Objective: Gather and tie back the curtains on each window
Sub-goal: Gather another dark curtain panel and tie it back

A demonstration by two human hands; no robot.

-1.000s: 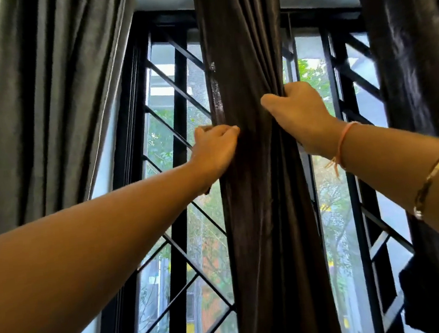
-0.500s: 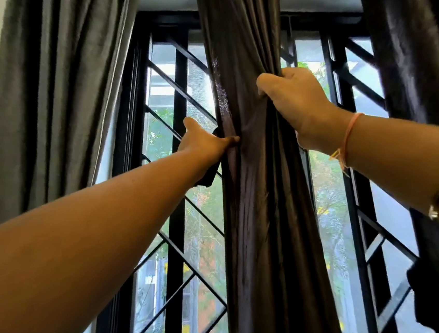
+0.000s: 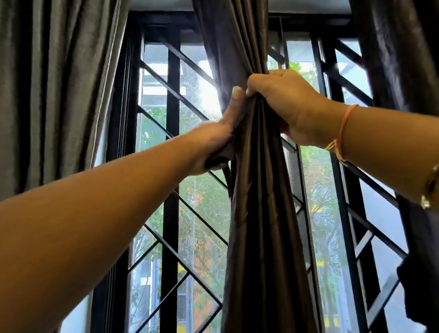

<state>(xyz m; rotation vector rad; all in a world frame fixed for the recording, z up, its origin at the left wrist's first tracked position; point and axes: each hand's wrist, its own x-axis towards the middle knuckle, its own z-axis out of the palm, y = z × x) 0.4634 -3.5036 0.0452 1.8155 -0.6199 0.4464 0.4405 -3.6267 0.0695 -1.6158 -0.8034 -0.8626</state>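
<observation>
The middle curtain (image 3: 259, 216) is found at the centre of the scene, hung in front of the black window grille (image 3: 168, 150), between a grey curtain (image 3: 50, 89) at the left and a dark curtain (image 3: 402, 38) at the right. It is squeezed into a narrow neck at the level of the hands, and the cloth is spread wider above and below.

The neck is clenched from the right by the right hand (image 3: 287, 105), whose fingers are curled round the folds. This grip is judged to be what holds the pleats bunched so that a tie can be passed round them.

The left edge is grasped by the left hand (image 3: 216, 142), with the thumb laid upward along the cloth and the fingers wrapped out of sight behind it. A dark strip (image 3: 219, 162) is seen under that palm. It may be a tie-back or merely a loose fold, as the backlight makes it hard to tell.

The hands are set almost touching, so that no fold can slip out between them. No tie is seen fastened round the curtain, so the tying is judged not yet done.
</observation>
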